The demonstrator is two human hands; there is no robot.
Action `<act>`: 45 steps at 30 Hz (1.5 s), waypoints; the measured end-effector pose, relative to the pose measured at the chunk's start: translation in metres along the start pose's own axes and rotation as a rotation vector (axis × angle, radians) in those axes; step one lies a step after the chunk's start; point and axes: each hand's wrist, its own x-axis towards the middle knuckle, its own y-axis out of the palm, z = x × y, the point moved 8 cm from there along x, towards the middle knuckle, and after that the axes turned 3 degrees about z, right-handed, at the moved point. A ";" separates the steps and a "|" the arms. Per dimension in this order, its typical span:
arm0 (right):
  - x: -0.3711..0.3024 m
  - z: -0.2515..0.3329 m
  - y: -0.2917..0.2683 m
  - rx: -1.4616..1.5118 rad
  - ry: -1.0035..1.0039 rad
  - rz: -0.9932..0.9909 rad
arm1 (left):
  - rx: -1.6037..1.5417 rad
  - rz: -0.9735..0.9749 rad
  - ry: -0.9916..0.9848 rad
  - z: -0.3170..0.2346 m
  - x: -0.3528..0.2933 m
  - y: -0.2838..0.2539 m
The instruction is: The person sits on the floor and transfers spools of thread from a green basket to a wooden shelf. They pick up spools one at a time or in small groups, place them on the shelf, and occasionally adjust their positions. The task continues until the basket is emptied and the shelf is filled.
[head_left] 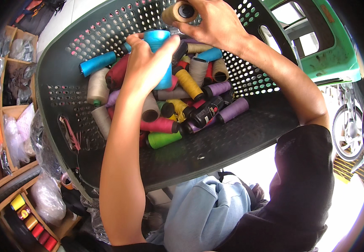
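My left hand (142, 63) is closed round an upright blue thread spool (156, 38) above the pile. Farther back and to the right, my right hand (219, 23) grips a tan thread spool (173, 13), its dark core end facing me. Below both hands, a dark green perforated plastic basket (232, 140) holds many thread spools lying in a jumble. Among them are a yellow spool (189, 84), a bright green spool (164, 140), a purple spool (233, 110), a cream spool (98, 87) and another blue spool (98, 63). My left hand and forearm hide part of the pile.
Wooden shelving (1, 107) with plastic-bagged goods stands along the left. A lower compartment there holds several spools, including a red spool (38, 230). A green plastic stool (337, 63) is at the far right, with a spoked wheel (348, 126) beyond it.
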 end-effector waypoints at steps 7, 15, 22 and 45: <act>0.000 0.006 -0.017 0.011 -0.013 -0.004 | 0.226 -0.108 0.091 0.000 0.001 -0.001; 0.000 0.031 -0.026 0.046 -0.055 -0.139 | 0.128 -0.415 0.294 -0.014 -0.010 -0.036; -0.020 -0.030 -0.005 0.462 0.406 -0.090 | -0.069 -0.703 0.465 -0.068 -0.023 -0.083; -0.063 0.624 0.021 1.534 -0.480 1.362 | -0.299 -1.305 -0.529 0.028 -0.633 -0.244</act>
